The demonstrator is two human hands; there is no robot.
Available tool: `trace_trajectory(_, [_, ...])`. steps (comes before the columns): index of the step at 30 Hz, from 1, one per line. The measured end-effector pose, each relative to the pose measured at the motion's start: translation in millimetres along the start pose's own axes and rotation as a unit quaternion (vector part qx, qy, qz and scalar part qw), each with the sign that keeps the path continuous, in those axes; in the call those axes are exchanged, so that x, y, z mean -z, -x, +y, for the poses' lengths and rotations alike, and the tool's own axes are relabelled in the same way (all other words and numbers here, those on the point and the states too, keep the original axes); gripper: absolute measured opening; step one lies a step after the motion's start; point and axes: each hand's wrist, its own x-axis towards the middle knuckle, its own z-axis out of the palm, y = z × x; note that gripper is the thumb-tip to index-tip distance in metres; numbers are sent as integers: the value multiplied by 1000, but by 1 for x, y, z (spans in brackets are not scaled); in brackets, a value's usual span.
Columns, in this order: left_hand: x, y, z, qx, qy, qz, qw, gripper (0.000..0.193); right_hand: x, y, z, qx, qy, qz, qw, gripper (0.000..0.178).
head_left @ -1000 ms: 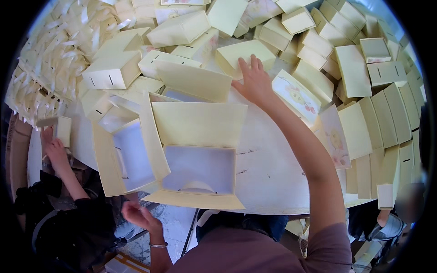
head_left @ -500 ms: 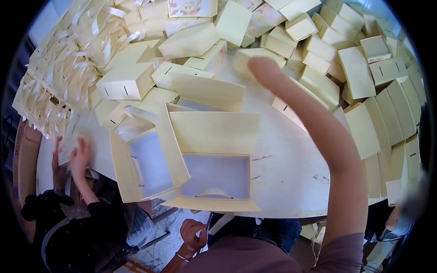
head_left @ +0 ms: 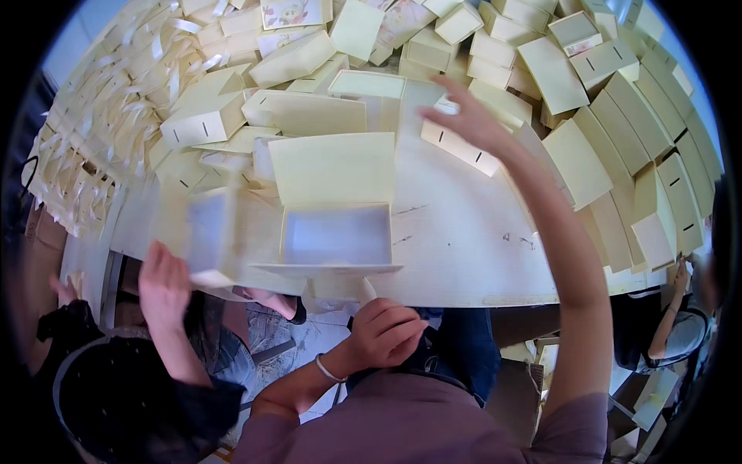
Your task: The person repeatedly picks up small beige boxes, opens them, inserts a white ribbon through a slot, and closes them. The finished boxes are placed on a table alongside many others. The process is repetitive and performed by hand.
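An open cream cardboard box (head_left: pixel 336 170) stands in front of me, its lid raised, its front flap folded out toward me and its pale inside bare. Below that flap my left hand (head_left: pixel 388 332) is closed around a white ribbon (head_left: pixel 368 289) that hangs from the box. My right hand (head_left: pixel 468 117) reaches over the table with fingers spread and nothing in them. Under and beside it lies a closed cream box with dark slots (head_left: pixel 461 148); I cannot tell whether they touch. Another cream box (head_left: pixel 369 83) stands just left of the fingers.
Many cream boxes (head_left: pixel 553 73) are piled along the far and right side. Ribboned pieces (head_left: pixel 100 139) heap at the far left. A co-worker's hand (head_left: pixel 164 282) is beside a blurred open box (head_left: pixel 207 232). Another person (head_left: pixel 671 325) is at the right.
My left hand has risen to the ribbon at the box front. My right hand now shows spread fingers. The second open box has shifted left, away from mine, toward the co-worker.
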Motion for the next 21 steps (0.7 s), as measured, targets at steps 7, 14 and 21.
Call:
trace_trajectory(7, [-5, 14, 32, 40, -52, 19, 998, 23, -33, -64, -21, 161, 49, -71, 983, 42])
trace_trajectory(14, [-12, 14, 38, 82, -25, -18, 996, 21, 23, 0, -5, 106, 50, 167, 979, 41])
trace_trajectory(21, [-33, -62, 29, 50, -44, -25, 997, 43, 76, 145, 15, -191, -218, 43, 956, 38])
